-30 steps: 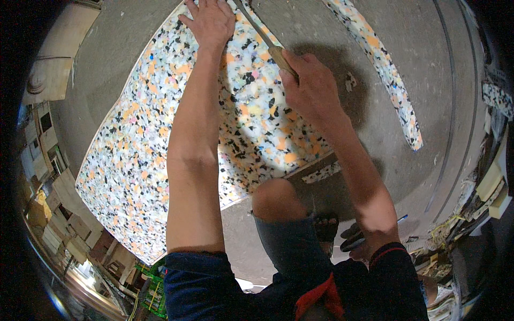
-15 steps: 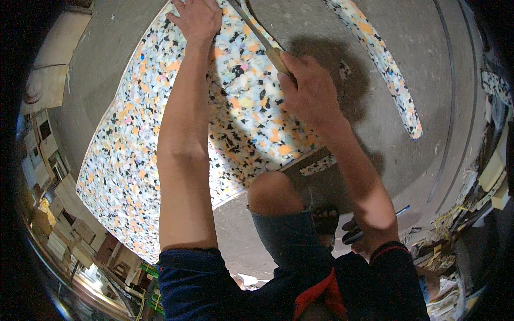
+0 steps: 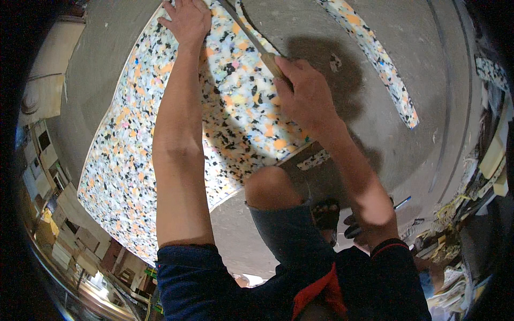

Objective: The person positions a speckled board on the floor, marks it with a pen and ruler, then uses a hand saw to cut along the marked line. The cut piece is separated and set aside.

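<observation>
A large sheet of speckled foam (image 3: 123, 155), white with orange and black flecks, lies on the floor. My left hand (image 3: 188, 21) presses on its far part, fingers spread, holding nothing. My right hand (image 3: 308, 96) is closed round the wooden handle of a knife (image 3: 274, 64). The knife's long dark blade points to the far left, lying along the sheet's right edge; its tip is out of view. Beside the blade a narrow foam sliver (image 3: 256, 33) runs along that edge, partly apart from the sheet.
A long speckled foam strip (image 3: 377, 59) lies on the grey floor to the right. A small foam offcut (image 3: 313, 159) is near my bare knee (image 3: 273, 190). Wooden pieces (image 3: 69, 214) crowd the left side, and piled scraps (image 3: 455, 214) the right. A blue-tipped pen-like stick (image 3: 402, 203) shows beside my right forearm.
The whole view has shifted slightly. The sliver beside the blade shows more distinctly. Left hand still presses on the foam; right hand still holds the knife.
</observation>
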### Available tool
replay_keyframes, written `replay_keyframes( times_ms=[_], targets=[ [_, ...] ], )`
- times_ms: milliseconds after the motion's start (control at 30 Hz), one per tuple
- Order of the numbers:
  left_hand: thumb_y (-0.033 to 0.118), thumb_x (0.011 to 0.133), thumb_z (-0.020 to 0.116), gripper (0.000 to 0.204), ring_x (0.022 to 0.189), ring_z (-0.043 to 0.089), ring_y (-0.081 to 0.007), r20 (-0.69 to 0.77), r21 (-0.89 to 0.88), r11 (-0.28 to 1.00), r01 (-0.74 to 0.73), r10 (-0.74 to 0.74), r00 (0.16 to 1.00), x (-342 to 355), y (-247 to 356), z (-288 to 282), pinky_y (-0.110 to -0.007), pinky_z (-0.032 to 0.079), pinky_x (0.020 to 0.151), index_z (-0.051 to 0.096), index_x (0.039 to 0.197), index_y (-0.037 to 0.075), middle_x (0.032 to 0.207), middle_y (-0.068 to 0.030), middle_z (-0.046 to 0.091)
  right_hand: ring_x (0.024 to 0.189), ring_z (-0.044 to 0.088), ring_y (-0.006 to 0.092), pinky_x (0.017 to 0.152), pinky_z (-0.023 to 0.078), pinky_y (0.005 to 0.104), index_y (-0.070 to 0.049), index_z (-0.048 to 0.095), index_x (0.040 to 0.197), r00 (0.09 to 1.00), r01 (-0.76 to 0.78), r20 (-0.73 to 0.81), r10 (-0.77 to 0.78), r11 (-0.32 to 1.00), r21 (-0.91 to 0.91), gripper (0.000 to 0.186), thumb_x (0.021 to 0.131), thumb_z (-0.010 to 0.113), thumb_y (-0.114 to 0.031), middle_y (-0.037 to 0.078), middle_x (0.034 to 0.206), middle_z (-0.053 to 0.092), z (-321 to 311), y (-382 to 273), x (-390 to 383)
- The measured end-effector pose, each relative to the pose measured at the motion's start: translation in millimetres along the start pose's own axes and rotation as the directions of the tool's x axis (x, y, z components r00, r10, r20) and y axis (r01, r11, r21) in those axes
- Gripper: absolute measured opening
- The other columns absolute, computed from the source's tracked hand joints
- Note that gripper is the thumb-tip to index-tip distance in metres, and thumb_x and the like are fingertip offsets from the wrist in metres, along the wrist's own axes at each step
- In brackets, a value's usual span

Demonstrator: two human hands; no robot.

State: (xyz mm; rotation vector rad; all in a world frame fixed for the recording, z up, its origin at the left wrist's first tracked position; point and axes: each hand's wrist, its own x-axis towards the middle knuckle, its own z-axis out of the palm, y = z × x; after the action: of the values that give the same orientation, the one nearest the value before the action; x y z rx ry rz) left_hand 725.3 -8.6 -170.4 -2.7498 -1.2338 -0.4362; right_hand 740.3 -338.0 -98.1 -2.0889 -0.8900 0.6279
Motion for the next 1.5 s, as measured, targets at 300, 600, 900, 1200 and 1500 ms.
replay_keyframes(
  times_ms=[300,600,900,1200,1500],
  targets=[
    [0.04,0.103,0.038,0.053,0.15,0.02,-0.0495,-0.08,-0.282,0.904,-0.322,0.312,0.947,-20.9,-6.5,-3.5,-0.075,0.012,0.114,0.046,0.151,0.019,0.163,-0.0165,0.033,0.092,0.067,0.0404,0.08,0.055,0.0494,-0.005,0.061,0.131,1.0,0.01,-0.022,-0.011,0.998,-0.059,0.043,0.091,0.064,-0.02,0.022,0.105,0.064,-16.7,9.9,-50.6],
    [0.041,0.106,0.034,0.041,0.154,0.008,-0.047,-0.018,-0.547,0.653,-0.524,0.616,0.787,-107.3,33.2,-35.1,-0.078,-0.004,0.112,0.065,0.133,0.039,0.165,-0.0117,0.03,0.089,0.066,0.0406,0.079,0.054,0.0474,-0.004,0.061,0.133,0.999,-0.015,-0.045,0.013,0.999,-0.032,0.045,0.091,0.066,-0.019,0.022,0.101,0.064,-12.0,19.0,-76.5],
    [0.039,0.105,0.039,0.038,0.152,0.009,-0.0511,-0.035,-0.479,0.657,-0.582,0.648,0.761,-106.6,37.2,-30.7,-0.082,-0.003,0.107,0.07,0.126,0.035,0.166,-0.0111,0.029,0.093,0.067,0.0407,0.079,0.054,0.0459,-0.004,0.062,0.131,0.998,-0.057,-0.032,0.058,0.998,0.006,0.042,0.091,0.066,-0.017,0.022,0.107,0.064,-6.5,20.6,-59.7],
    [0.008,0.091,0.049,0.035,0.151,0.009,-0.0543,0.166,-0.508,0.774,-0.376,0.517,0.84,-110.7,51.5,-51.1,-0.076,0.002,0.114,0.069,0.119,0.016,0.167,-0.0226,0.018,0.099,0.066,0.0399,0.082,0.054,0.0456,-0.004,0.061,0.132,0.998,-0.051,-0.039,0.052,0.998,0.022,0.042,0.092,0.065,-0.018,0.023,0.114,0.064,-32.4,29.3,-119.9],
    [0.008,0.091,0.051,0.033,0.151,0.011,-0.0549,0.108,-0.468,0.779,-0.417,0.519,0.848,-110.0,49.1,-40.0,-0.078,0.006,0.112,0.068,0.118,0.016,0.166,-0.0227,0.02,0.094,0.066,0.0385,0.081,0.054,0.046,-0.009,0.06,0.136,0.997,-0.04,-0.067,0.038,0.999,-0.029,0.045,0.093,0.065,-0.021,0.021,0.11,0.063,-10.7,37.2,-97.2]
  ],
)
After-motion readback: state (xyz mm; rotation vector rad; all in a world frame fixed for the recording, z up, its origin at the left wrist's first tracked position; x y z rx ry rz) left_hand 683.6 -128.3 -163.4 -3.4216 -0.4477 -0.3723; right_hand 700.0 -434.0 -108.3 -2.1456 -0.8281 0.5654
